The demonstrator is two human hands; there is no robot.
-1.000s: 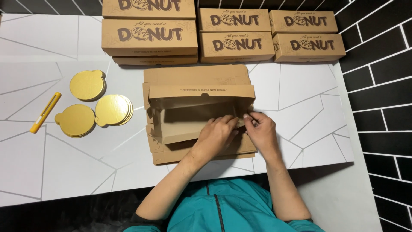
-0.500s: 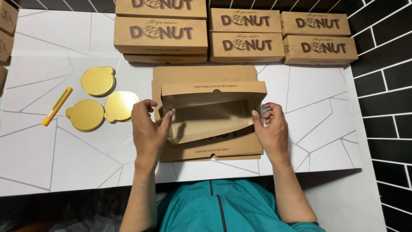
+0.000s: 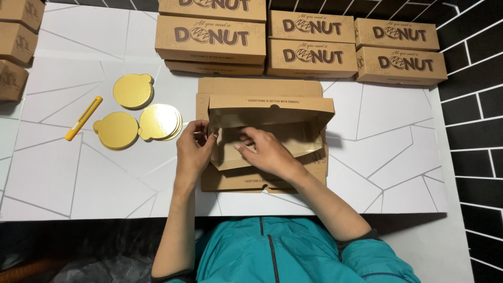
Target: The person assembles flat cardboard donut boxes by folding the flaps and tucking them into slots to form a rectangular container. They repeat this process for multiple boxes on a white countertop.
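White table (image 3: 398, 157) with grey line pattern. Finished brown cardboard boxes (image 3: 314, 44) stacked along its far edge, more (image 3: 13, 47) at far left. Three piles of round gold boards (image 3: 133, 90). Yellow cutter (image 3: 83, 118) lay beside them. Black tiled wall (image 3: 477, 105) at right.

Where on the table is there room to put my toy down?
Bare table lies right of the open box, below the stacked boxes. More lies at the front left, below the gold discs and yellow cutter. The middle is crowded: both hands are at the box.
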